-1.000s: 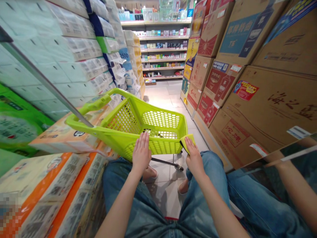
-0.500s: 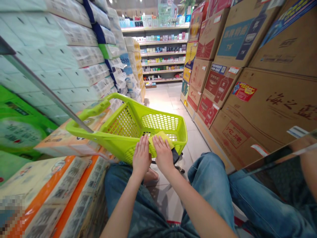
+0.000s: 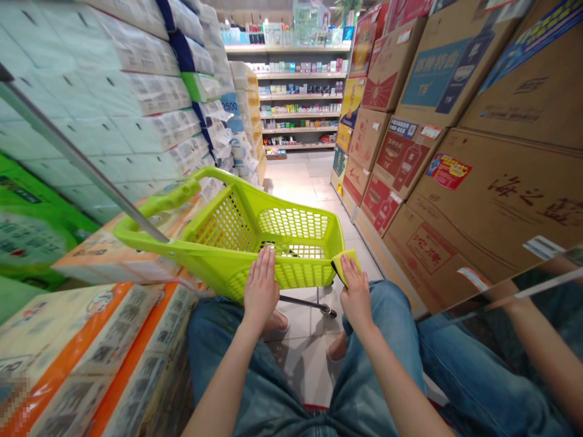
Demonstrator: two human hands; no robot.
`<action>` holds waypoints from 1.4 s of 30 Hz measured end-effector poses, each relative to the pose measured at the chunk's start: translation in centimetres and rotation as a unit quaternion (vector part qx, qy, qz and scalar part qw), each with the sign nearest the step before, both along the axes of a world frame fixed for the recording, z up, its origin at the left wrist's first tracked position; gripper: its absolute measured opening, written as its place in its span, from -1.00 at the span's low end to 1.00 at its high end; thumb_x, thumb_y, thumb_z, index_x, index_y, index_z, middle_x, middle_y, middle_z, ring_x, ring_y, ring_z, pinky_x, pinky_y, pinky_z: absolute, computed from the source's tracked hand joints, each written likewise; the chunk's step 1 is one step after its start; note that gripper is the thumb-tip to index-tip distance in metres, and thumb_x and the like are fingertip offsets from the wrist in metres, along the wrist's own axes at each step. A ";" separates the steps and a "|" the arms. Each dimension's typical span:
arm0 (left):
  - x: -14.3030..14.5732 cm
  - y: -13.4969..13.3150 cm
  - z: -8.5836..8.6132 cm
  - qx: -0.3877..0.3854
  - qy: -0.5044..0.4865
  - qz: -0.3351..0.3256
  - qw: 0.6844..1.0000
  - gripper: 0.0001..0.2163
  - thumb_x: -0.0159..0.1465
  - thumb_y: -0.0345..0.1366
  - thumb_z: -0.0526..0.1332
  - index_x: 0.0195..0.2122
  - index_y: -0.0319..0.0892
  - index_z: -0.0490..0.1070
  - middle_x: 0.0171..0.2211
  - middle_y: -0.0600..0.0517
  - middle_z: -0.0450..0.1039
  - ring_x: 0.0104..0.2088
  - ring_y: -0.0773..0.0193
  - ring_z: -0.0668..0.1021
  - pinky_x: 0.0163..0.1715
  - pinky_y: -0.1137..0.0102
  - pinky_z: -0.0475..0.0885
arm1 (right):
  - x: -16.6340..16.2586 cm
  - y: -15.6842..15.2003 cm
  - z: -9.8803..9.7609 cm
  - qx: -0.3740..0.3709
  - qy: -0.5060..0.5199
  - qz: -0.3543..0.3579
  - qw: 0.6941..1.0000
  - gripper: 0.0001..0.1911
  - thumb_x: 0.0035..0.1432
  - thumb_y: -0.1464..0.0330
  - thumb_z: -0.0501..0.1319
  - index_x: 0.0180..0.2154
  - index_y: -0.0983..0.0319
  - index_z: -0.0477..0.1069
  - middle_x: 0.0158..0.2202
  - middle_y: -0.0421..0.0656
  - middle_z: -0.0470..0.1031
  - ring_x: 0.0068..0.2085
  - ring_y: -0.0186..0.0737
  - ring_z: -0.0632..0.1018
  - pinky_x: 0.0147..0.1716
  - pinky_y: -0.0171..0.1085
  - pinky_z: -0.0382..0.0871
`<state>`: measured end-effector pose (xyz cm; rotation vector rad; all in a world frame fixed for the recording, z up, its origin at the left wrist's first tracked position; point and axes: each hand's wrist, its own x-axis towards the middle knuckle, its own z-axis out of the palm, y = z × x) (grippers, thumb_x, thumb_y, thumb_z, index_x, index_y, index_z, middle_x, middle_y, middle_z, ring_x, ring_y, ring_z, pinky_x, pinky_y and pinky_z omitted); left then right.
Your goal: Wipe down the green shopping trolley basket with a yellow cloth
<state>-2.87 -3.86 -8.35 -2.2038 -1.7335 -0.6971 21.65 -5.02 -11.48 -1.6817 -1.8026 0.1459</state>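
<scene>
Half a second ago the right hand (image 3: 356,297) and its yellow cloth (image 3: 353,253) are beside the left hand (image 3: 262,288); now they are at the right end of the basket (image 3: 218,250), well apart from it. The right fingers close on the cloth at the basket's near right corner, covering much of it; its dark edge shows, but its underside is hidden. The left hand, in the same place, lies over the middle of the basket's near rim, fingers straight and together, thumb hard to make out. Below the basket's right end a wheel (image 3: 328,311) shows; a leg (image 3: 214,340) hides the underside further left. From the basket's left end a pole (image 3: 86,160) slants up, cut off by the view's edge. Cartons (image 3: 501,188) stand right of the basket, packs (image 3: 68,321) left, partly pixelated. Goods on the shelves (image 3: 298,97) beyond the basket are too small to tell.
</scene>
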 end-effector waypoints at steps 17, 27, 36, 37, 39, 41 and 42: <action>-0.1 -0.1 0.1 0.007 0.023 0.013 1.000 -0.25 0.13 -0.54 0.02 0.39 -0.26 -0.13 0.39 -0.10 0.00 0.39 0.15 0.06 0.34 0.17 0.05 | -9.2 0.7 3.8 0.018 -0.067 0.144 0.987 -0.17 0.02 0.69 -0.03 0.35 0.23 0.03 0.37 -0.12 0.11 0.39 -0.25 0.07 0.37 -0.01 -0.19; 0.0 -0.2 0.0 0.007 0.009 0.006 1.000 -0.24 0.14 -0.53 0.05 0.40 -0.28 -0.16 0.39 -0.12 -0.01 0.40 0.12 0.04 0.34 0.16 0.03 | -0.5 -0.2 0.1 0.010 0.024 -0.009 1.000 -0.06 -0.12 0.71 -0.07 0.36 0.32 -0.02 0.38 -0.04 0.09 0.39 -0.20 0.06 0.36 -0.04 0.02; -0.1 -0.1 -0.1 0.017 0.019 0.008 1.000 -0.28 0.15 -0.54 0.02 0.37 -0.31 -0.08 0.38 -0.14 0.02 0.39 0.13 0.07 0.34 0.17 0.05 | -12.2 1.1 4.2 0.008 -0.035 0.131 0.991 -0.22 -0.01 0.70 -0.04 0.30 0.39 0.13 0.36 -0.01 0.12 0.36 -0.14 0.15 0.35 -0.06 0.05; -0.1 -0.1 -0.1 0.017 0.023 0.009 1.000 -0.30 0.16 -0.54 0.02 0.37 -0.31 -0.07 0.38 -0.13 0.03 0.39 0.13 0.08 0.34 0.17 0.05 | -12.7 1.2 4.2 0.011 -0.032 0.143 0.989 -0.23 0.01 0.70 -0.04 0.30 0.40 0.13 0.36 -0.01 0.12 0.37 -0.15 0.15 0.35 -0.06 0.05; -0.2 -0.1 -0.1 0.014 0.026 0.009 1.000 -0.30 0.15 -0.54 0.02 0.37 -0.30 -0.06 0.38 -0.12 0.03 0.38 0.14 0.08 0.34 0.17 0.04 | -12.7 1.1 3.9 0.021 -0.024 0.162 0.986 -0.23 0.02 0.70 -0.05 0.31 0.38 0.12 0.36 -0.03 0.11 0.37 -0.17 0.14 0.35 -0.06 0.06; -0.3 -0.1 0.0 0.010 0.022 0.006 1.000 -0.28 0.14 -0.54 0.03 0.38 -0.30 -0.07 0.39 -0.11 0.02 0.39 0.14 0.08 0.34 0.18 0.03 | -11.2 0.7 3.3 0.030 -0.018 0.176 0.984 -0.20 0.00 0.71 -0.07 0.31 0.35 0.12 0.36 -0.07 0.12 0.37 -0.21 0.12 0.35 -0.07 0.07; -0.3 -0.1 0.0 0.008 0.020 0.005 1.000 -0.27 0.14 -0.53 0.03 0.38 -0.30 -0.08 0.39 -0.11 0.01 0.39 0.14 0.08 0.34 0.18 0.03 | -10.2 0.4 2.8 0.033 -0.015 0.179 0.983 -0.18 -0.01 0.72 -0.08 0.32 0.34 0.11 0.36 -0.08 0.12 0.38 -0.23 0.11 0.35 -0.08 0.07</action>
